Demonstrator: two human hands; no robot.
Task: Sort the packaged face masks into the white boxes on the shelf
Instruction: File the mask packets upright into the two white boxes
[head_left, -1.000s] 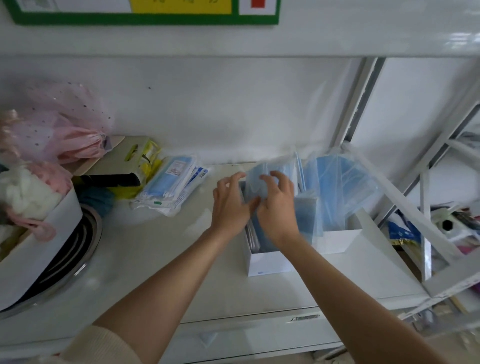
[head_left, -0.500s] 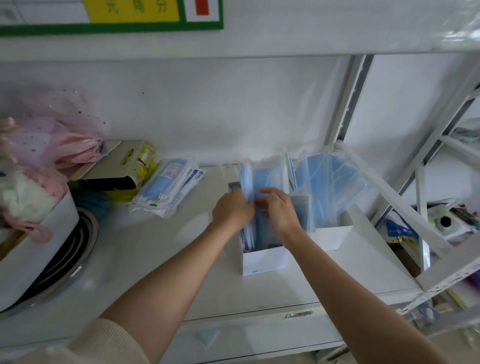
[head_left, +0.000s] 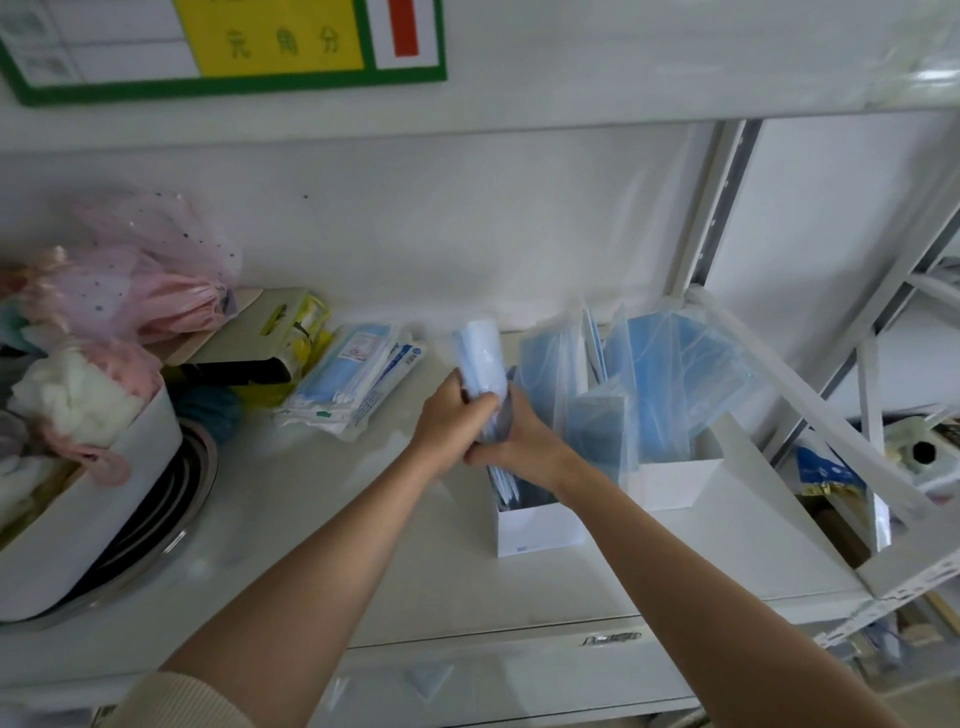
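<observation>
From where I sit, the sorting looks well under way but not finished. Two white boxes stand on the shelf (head_left: 322, 525): the near box (head_left: 540, 530) has packets standing in it, and the far box (head_left: 670, 478), just beside it to the right, is crammed with blue mask packets (head_left: 665, 374) that stick up well above its rim. A loose pile of packaged masks (head_left: 358, 379) lies flat on the shelf to the left, apart from both boxes, so I judge that those are left to sort.

My left hand (head_left: 452, 421) is curled round the lower end of a bundle of masks (head_left: 480, 358), which stands upright above the near box's back end. My right hand (head_left: 519, 441) is curled too, pressed against the left one at the bundle's base, and I believe it grips the same bundle, though the blur keeps me from seeing its fingertips. Both hands hover over the near box rather than resting on it.

I cannot tell whether the bundle is going in or coming out.
</observation>
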